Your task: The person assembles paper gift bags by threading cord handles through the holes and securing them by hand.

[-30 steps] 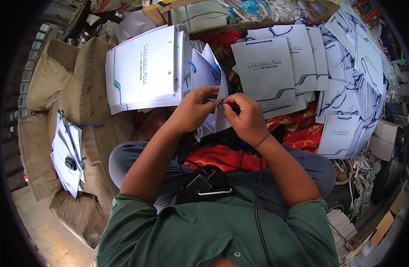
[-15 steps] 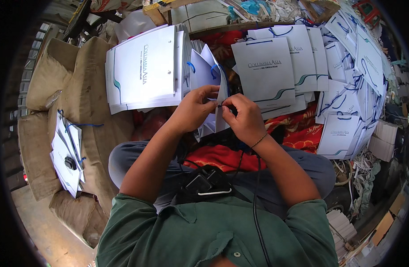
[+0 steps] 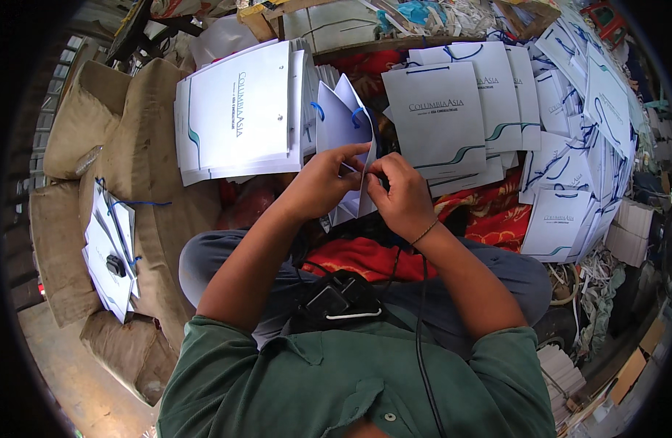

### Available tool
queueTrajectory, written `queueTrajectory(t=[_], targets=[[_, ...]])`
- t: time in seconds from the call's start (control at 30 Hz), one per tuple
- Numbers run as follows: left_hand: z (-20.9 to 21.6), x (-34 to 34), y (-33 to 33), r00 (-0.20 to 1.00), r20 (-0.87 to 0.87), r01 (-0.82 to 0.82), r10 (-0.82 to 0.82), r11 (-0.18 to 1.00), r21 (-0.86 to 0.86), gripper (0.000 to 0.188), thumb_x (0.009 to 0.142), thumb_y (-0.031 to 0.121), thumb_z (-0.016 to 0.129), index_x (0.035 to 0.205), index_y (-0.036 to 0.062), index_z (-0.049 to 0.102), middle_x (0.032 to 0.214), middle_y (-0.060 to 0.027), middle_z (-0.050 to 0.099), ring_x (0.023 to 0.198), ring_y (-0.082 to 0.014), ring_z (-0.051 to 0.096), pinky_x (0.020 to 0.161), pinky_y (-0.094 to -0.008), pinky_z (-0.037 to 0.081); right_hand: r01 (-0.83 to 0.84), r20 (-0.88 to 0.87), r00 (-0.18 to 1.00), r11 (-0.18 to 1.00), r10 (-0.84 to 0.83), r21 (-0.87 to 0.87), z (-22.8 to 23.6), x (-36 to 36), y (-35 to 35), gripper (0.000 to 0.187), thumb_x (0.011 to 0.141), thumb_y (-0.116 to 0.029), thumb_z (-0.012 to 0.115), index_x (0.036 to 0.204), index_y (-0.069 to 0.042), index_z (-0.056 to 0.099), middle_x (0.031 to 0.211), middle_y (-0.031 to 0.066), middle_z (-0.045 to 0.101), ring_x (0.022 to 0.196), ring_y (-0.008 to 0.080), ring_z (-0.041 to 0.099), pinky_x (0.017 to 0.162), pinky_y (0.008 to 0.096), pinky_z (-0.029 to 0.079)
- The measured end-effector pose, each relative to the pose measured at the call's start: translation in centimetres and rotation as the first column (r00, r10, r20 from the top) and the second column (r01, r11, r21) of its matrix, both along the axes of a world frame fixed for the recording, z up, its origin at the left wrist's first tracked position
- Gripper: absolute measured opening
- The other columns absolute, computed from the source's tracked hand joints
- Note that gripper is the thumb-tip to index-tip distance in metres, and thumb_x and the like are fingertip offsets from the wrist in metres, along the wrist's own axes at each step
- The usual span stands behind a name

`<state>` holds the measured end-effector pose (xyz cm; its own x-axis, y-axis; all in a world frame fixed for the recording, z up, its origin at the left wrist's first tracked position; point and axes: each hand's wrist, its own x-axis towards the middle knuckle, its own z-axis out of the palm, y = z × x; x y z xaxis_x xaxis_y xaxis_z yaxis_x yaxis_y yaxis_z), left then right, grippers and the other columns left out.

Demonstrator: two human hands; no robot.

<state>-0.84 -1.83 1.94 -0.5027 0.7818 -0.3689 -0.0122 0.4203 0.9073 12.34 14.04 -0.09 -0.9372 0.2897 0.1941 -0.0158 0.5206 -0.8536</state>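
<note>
Across a red patterned cloth (image 3: 489, 219) spread before the seated person, white paper bags lie in several groups. Along the left runs a worn brown couch (image 3: 153, 139); at the far side, paper scraps (image 3: 449, 22) lie heaped beyond a wooden edge. Two hands meet over one white paper bag (image 3: 342, 120), which stands open in front of the lap, with two blue cord loops showing. The left hand (image 3: 325, 179) pinches one panel; the right hand (image 3: 400, 191), wearing one thin bracelet (image 3: 426, 231), has thumb and forefinger pinched at that panel's outer side, whether on paper or cord I cannot tell. Just left is one flat stack (image 3: 237, 102), its layers too tight to count. To the right, three overlapping bags (image 3: 438, 120) show their fronts; beyond them sits one jumbled pile (image 3: 570, 164), too tangled to count. On the couch, one bunch of bags (image 3: 102, 252) carries one small black object (image 3: 115, 265).
</note>
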Motion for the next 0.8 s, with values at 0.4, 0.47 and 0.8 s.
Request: queueTrajectory(t=[0.4,0.47,0.8], targets=[[-0.3,0.7,0.4,0.962,-0.271,-0.069,0.04,0.993,-0.099,0.016,0.104,0.009,0.069,0.112,-0.0057,0.068,0.092,-0.0143,0.075,0.087,-0.0221,0.074,0.081,-0.0371,0.058,0.007,0.005,1.0,0.997,-0.006,-0.075,0.2,0.0,0.0,0.025,0.092,-0.014,0.079,0.111,0.002,0.077,0.106,0.0194,0.076,0.095,0.037,0.077,0.083,0.042,0.061],[-0.2,0.7,0.4,0.965,-0.262,-0.041,0.003,0.989,-0.14,0.017,0.105,0.011,0.068,0.105,-0.0055,0.068,0.087,-0.0156,0.075,0.082,-0.0248,0.074,0.078,-0.0387,0.058,0.011,0.035,0.999,0.997,-0.008,-0.082,0.0,0.1,0.0,0.027,0.091,-0.014,0.079,0.112,0.003,0.077,0.107,0.0198,0.077,0.096,0.0366,0.077,0.084,0.0414,0.062],[1.3,0.7,0.5,0.89,-0.448,0.024,-0.089,0.989,-0.149,0.018,0.098,0.013,0.066,0.102,-0.0048,0.068,0.084,-0.0246,0.071,0.073,-0.0364,0.07,0.072,-0.0438,0.055,0.028,0.042,0.999,0.997,-0.025,-0.073,0.1,0.2,0.0,0.026,0.091,-0.01,0.076,0.114,0.002,0.077,0.111,0.0197,0.077,0.102,0.0377,0.075,0.09,0.0448,0.06]])
